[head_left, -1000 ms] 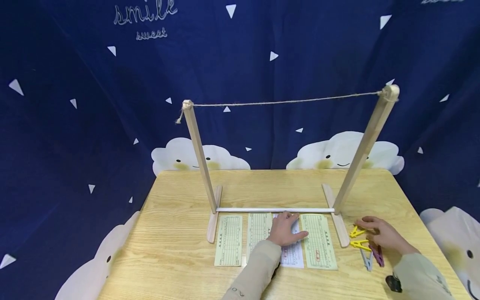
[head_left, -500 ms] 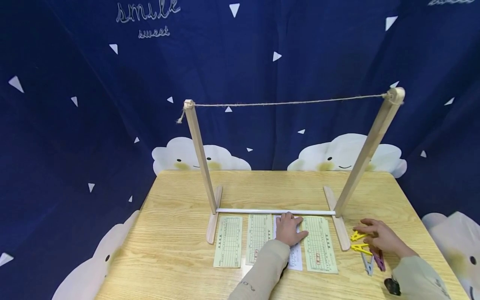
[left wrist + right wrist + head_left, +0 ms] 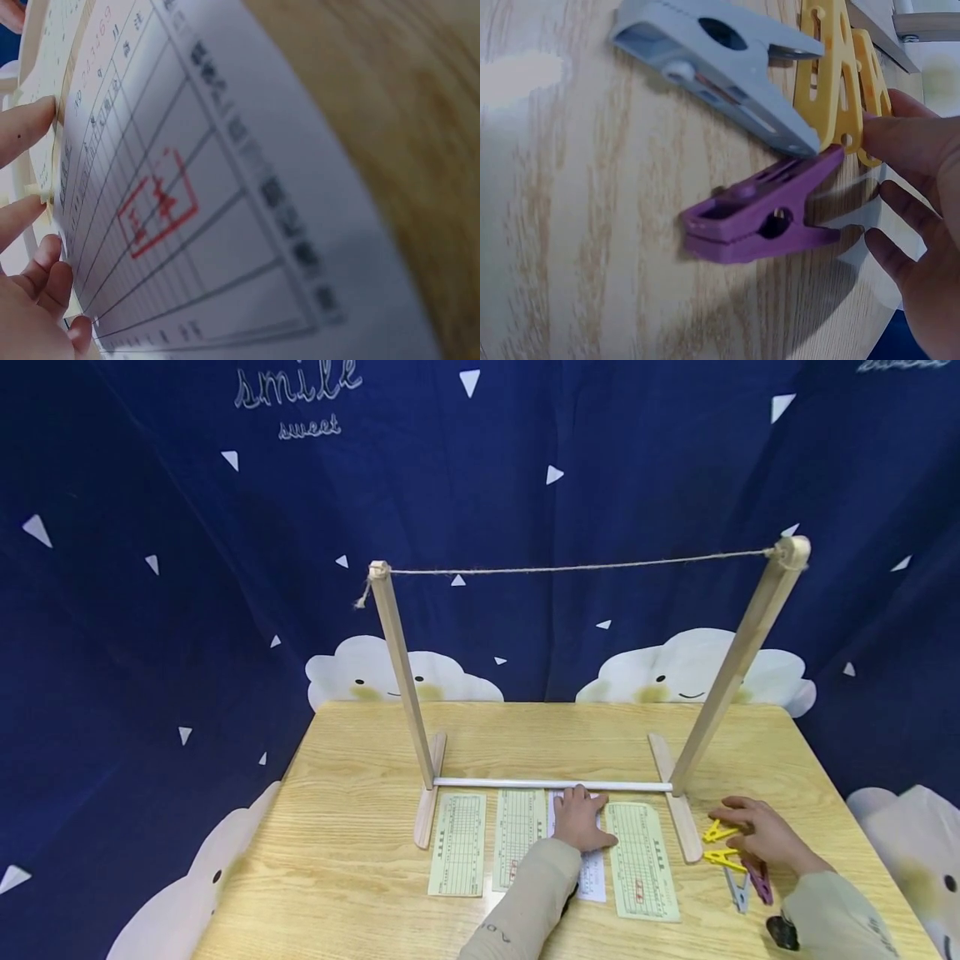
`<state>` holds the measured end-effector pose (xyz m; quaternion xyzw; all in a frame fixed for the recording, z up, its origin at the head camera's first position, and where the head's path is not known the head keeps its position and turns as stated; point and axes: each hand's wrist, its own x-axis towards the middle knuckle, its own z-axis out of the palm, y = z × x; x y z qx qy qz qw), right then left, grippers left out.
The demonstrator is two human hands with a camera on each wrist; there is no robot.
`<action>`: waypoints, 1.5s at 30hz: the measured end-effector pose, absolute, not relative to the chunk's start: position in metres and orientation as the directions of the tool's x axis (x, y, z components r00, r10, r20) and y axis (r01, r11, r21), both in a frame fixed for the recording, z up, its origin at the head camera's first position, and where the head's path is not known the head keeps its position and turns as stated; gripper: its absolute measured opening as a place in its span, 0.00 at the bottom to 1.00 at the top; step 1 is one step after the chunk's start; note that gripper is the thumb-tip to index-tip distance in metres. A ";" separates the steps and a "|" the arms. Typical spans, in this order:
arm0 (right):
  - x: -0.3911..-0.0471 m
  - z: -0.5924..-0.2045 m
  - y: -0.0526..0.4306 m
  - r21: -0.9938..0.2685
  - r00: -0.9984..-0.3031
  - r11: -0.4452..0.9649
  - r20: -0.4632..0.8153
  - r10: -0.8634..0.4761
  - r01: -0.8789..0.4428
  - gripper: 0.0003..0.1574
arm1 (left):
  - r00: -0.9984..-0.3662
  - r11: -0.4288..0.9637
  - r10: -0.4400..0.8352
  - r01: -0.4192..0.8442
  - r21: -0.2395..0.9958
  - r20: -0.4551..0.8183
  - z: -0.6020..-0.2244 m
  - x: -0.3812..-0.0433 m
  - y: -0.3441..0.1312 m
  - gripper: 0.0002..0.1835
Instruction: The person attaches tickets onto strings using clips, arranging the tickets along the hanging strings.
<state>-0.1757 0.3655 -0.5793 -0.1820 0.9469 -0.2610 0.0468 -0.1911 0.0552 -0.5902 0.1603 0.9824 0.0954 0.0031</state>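
Four... several printed paper slips lie in a row on the table. My left hand (image 3: 581, 821) rests spread on the white slip (image 3: 592, 878), which it partly covers; this slip (image 3: 172, 187) shows a red stamp in the left wrist view. Its thumb reaches the edge of the right-hand pale green slip (image 3: 643, 860). At the right my right hand (image 3: 767, 837) lies beside a cluster of clothespins, fingers loosely bent. Its thumb or a finger touches or nearly touches a yellow clothespin (image 3: 826, 82). A grey clothespin (image 3: 712, 71) and a purple clothespin (image 3: 757, 214) lie next to it.
Behind the slips stands a wooden frame with a left post (image 3: 401, 672), a right post (image 3: 738, 664), a twine line (image 3: 570, 567) across the top and a white rod (image 3: 555, 784) low down. Two more green slips (image 3: 458, 845) lie at the left. A dark blue curtain (image 3: 480, 485) hangs behind.
The left hand has shifted slightly right, its thumb at the right-hand green slip. That slip has slid a little toward the person. The right hand has hardly moved.
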 end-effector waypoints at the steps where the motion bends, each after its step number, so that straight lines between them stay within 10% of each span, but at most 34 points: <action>1: -0.175 -0.580 0.365 -0.512 -0.932 0.802 -0.006 -0.361 -0.308 0.26 | -0.949 0.930 0.315 0.314 0.188 0.024 -0.590 -0.191 0.055 0.36; 45: -0.155 -0.549 0.359 -0.563 -0.974 0.808 -0.022 -0.227 -0.175 0.24 | -0.912 0.641 0.348 0.400 0.655 0.216 -0.563 -0.182 0.057 0.03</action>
